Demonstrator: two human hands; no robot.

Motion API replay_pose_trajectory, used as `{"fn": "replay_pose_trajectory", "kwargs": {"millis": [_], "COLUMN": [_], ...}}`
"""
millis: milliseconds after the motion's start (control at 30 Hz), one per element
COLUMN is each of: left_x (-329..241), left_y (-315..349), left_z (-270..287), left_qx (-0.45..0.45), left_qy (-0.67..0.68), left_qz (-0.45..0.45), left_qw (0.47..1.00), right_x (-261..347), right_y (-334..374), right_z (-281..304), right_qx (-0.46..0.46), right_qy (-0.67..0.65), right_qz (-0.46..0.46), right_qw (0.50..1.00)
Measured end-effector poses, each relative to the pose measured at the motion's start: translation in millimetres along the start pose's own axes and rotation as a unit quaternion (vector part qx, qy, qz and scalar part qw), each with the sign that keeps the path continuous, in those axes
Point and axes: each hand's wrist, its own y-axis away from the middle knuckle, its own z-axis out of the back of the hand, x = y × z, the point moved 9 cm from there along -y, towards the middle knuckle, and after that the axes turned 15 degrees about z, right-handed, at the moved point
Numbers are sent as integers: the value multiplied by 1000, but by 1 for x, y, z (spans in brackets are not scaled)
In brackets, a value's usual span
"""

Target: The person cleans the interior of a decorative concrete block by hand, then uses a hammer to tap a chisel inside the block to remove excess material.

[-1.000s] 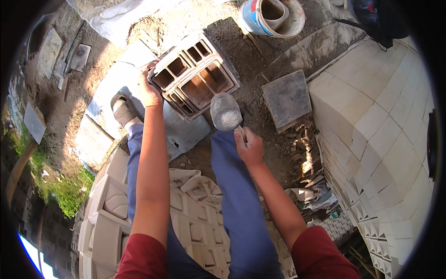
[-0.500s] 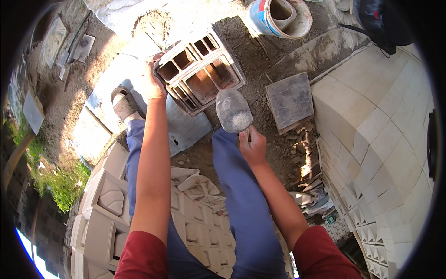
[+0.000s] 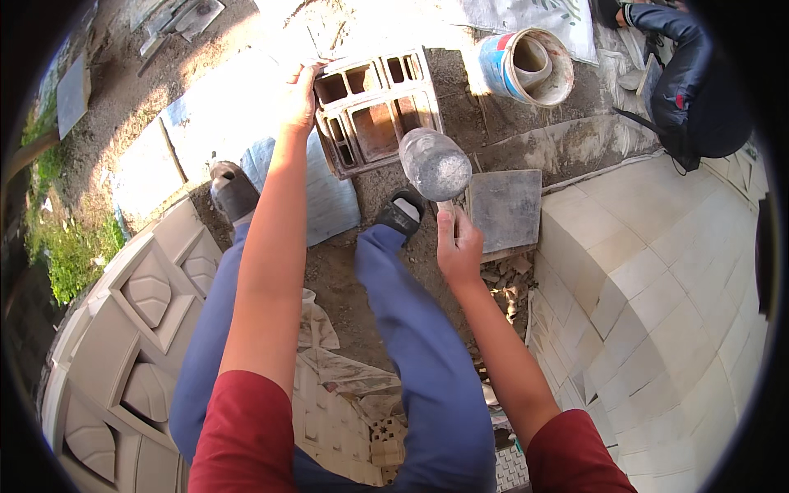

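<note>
My left hand [image 3: 302, 94] grips the upper left corner of a tilted rectangular mould frame [image 3: 371, 97], which has several open compartments and brown dirt-stained walls. In my right hand [image 3: 459, 246] is a mallet [image 3: 436, 164] with a thick grey, dusty head, its short handle wrapped by my fingers. The mallet head overlaps the frame's lower right corner in this view; I cannot tell whether they touch. My shoes stand on either side, below the frame.
A blue and white bucket [image 3: 496, 70] with a smaller container inside stands beyond the frame. A grey square slab [image 3: 508, 205] lies right of the mallet. Pale tiles [image 3: 649, 263] are stacked at right, patterned blocks [image 3: 164, 287] at left. A person's dark-clothed leg [image 3: 670, 23] shows upper right.
The view has shifted, and the frame sits more level than before. The mallet head has moved up and right with my right hand. My right shoe now shows.
</note>
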Motion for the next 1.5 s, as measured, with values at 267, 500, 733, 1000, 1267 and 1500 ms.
{"fn": "replay_pose_trajectory", "kwargs": {"millis": [267,500,733,1000,1267,1500], "left_x": [32,41,49,61,66,75], "left_y": [-22,-19,-40,-39,-42,-46], "left_z": [10,-6,12,10,14,16], "left_qx": [-10,-5,36,45,48,54], "left_qy": [61,71,122,107,94,94], "left_qz": [57,52,54,65,71,81], "left_qw": [996,996,990,991,992,991], "right_x": [-21,-13,-5,-13,-20,-14], "right_y": [3,14,22,21,18,17], "right_z": [-14,-12,-28,-37,-28,-19], "right_qx": [39,-19,-8,-13,-41,-57], "right_qy": [35,23,15,20,32,15], "right_qz": [-26,40,29,35,23,45], "right_qw": [998,999,999,999,998,997]}}
